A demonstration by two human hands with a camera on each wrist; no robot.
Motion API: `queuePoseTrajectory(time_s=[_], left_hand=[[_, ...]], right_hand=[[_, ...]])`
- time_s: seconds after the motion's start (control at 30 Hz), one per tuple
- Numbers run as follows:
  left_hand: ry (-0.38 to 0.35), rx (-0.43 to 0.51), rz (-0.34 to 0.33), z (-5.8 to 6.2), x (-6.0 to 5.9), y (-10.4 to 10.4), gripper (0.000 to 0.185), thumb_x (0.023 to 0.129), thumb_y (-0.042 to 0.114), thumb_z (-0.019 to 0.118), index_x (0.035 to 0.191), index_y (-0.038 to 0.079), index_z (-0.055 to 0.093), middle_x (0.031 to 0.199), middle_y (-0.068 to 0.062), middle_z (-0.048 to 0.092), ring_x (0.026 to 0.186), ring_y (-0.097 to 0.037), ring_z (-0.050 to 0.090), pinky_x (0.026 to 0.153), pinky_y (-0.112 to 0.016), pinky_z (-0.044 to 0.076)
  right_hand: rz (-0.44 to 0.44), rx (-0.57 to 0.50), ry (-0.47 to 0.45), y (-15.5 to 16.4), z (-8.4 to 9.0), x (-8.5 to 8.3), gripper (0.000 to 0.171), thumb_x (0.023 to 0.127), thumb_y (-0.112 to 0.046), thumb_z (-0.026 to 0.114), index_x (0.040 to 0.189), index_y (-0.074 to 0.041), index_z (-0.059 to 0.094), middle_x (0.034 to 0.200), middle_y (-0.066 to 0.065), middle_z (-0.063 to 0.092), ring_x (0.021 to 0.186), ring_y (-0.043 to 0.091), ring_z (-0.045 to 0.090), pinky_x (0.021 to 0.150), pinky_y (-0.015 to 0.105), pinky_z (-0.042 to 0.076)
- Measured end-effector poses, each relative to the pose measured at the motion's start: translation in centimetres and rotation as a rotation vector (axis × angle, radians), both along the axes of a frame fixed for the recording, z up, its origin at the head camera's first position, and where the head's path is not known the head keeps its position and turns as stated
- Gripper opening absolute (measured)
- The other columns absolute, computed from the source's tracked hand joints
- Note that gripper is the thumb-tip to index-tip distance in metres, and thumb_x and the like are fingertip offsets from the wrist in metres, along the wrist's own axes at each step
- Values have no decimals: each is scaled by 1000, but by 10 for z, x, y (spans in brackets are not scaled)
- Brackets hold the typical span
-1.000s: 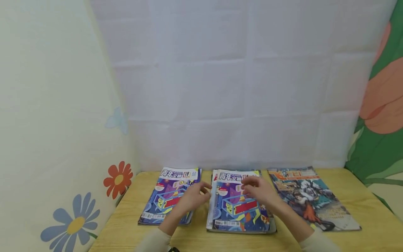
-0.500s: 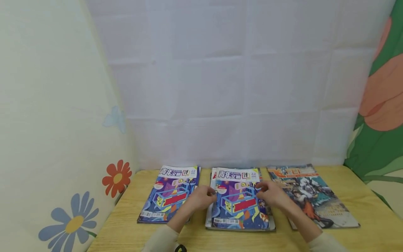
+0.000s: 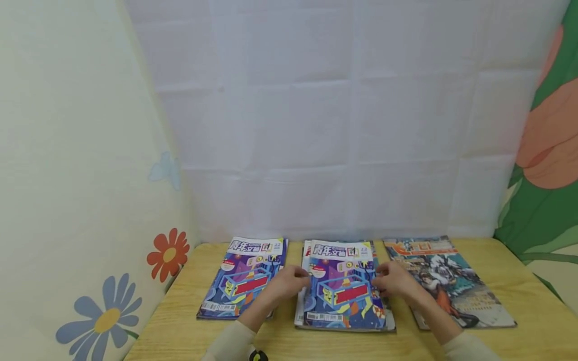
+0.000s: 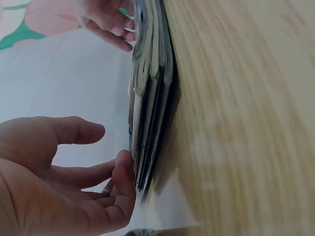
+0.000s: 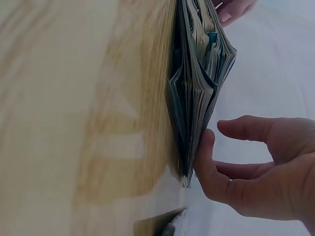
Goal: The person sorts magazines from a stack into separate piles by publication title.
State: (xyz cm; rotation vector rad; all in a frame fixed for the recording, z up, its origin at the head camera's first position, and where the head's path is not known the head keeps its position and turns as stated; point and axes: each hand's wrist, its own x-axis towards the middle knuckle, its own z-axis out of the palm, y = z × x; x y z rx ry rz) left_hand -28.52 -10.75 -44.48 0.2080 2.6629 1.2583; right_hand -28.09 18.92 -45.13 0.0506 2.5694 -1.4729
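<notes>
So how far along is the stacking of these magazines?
Looks done: the middle stack is built several layers thick. In hand: the left hand and right hand flank it, fingers at its sides, perhaps squaring it up. Likely left: evening it, since lower magazines stick out past the top one. The left purple magazine and right orange-titled magazine lie apart; I can't tell whether they belong.

Magazine stack (image 3: 343,296) on table (image 3: 537,286), left hand (image 3: 288,283) at its 9 o'clock edge, right hand (image 3: 396,282) at 3 o'clock, 1st magazine (image 3: 244,281) beyond at 9 o'clock, 2nd magazine (image 3: 465,296) beyond at 3 o'clock, backdrop (image 3: 343,120) at 12 o'clock
</notes>
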Motion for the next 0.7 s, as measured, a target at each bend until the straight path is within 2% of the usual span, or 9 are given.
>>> queuePoseTrajectory(time_s=[0.13, 0.2, 0.37, 0.47, 0.7], left_hand=[[-26, 89, 13, 1, -1, 0, 32, 96, 20, 68, 120, 0, 66, 104, -9, 65, 91, -23, 60, 82, -44, 53], [-43, 160, -7, 1, -2, 0, 33, 96, 18, 68, 123, 0, 63, 105, -10, 64, 90, -23, 62, 80, -43, 54], [-182, 415, -69, 1, 0, 7, 51, 94, 15, 71, 137, 7, 45, 127, -20, 57, 102, -30, 64, 83, -45, 57], [-251, 532, -82, -2, 2, 12, 59, 93, 12, 71, 140, 12, 35, 132, -22, 54, 108, -32, 63, 85, -47, 56], [-244, 693, -67, -9, 5, 17, 64, 86, -6, 63, 137, 9, 27, 127, -19, 62, 101, -30, 65, 82, -42, 55]], right_hand=[[-1, -14, -23, 2, 0, -2, 53, 89, 0, 68, 132, 23, 47, 112, 28, 61, 90, 30, 68, 72, 38, 60], [-8, -13, -38, 3, -1, -4, 53, 90, 0, 67, 132, 23, 47, 115, 30, 61, 92, 31, 68, 72, 38, 60], [-29, -18, -70, 5, -1, -8, 49, 93, -2, 66, 133, 21, 48, 111, 26, 63, 91, 29, 68, 73, 38, 60], [-34, -29, -73, 5, -3, -9, 48, 94, -3, 65, 132, 20, 49, 107, 23, 65, 89, 28, 68, 73, 38, 59], [-37, -40, -55, 5, -6, -8, 43, 95, -4, 65, 128, 20, 52, 100, 20, 65, 87, 28, 66, 72, 39, 59]])
